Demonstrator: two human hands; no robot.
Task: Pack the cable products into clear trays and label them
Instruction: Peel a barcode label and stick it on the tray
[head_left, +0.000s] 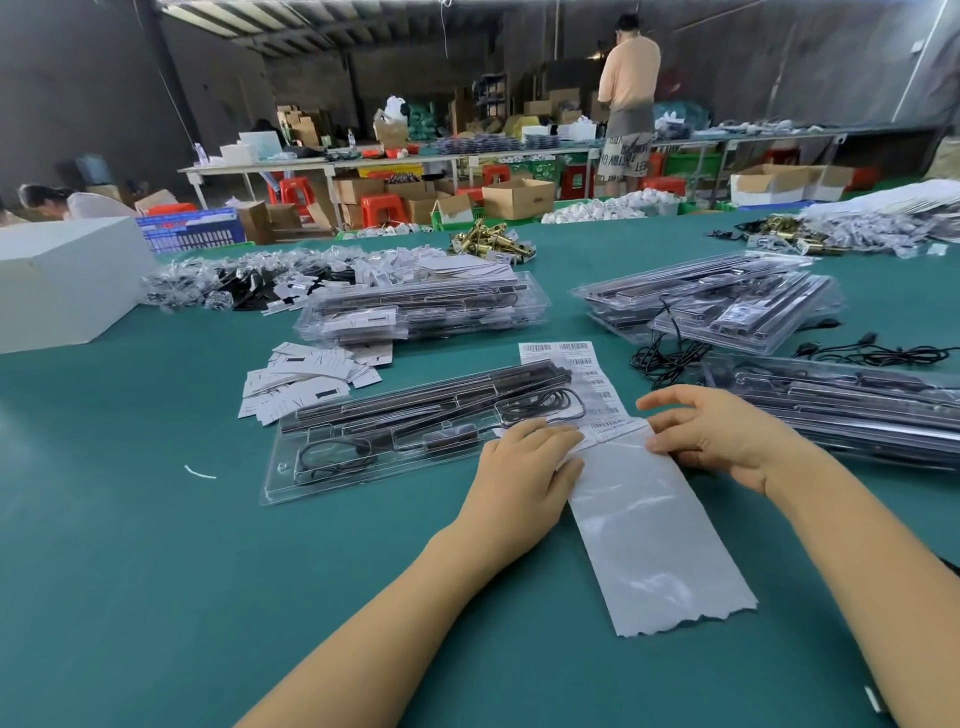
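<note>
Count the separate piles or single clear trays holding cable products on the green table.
4. One single tray by the left hand; a stack behind it; a stack at far right; another beyond the right hand. Trays within stacks can't be counted.

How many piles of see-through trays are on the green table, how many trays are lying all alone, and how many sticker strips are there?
Piles of clear trays: 3 (behind the single tray, far right, right of the hands)
Single clear tray: 1
Label strip: 1, under the left hand and right hand
Total: 5
</note>
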